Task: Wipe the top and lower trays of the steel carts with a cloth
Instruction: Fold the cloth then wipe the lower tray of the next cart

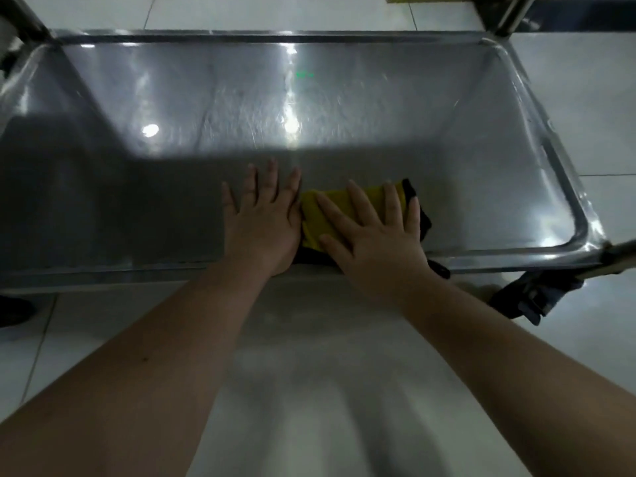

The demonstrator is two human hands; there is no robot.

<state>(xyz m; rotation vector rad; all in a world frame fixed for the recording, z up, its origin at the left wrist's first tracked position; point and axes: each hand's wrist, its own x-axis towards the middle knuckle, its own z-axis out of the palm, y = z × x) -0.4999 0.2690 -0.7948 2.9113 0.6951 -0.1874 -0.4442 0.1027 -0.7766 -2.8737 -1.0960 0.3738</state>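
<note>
A steel cart tray (241,98) fills the upper half of the view, shiny at the back and shadowed near me. A yellow cloth with a black edge (318,218) lies on the tray near its front rim. My right hand (375,235) presses flat on the cloth with straight, spread fingers. My left hand (263,218) rests flat on the bare steel just left of the cloth, fingers straight, its thumb side touching the cloth's edge.
White tiled floor (344,390) lies below the tray's front rim (137,275). A black caster wheel (530,297) sits under the cart's front right corner. Cart posts rise at the back left (24,15) and back right (512,12).
</note>
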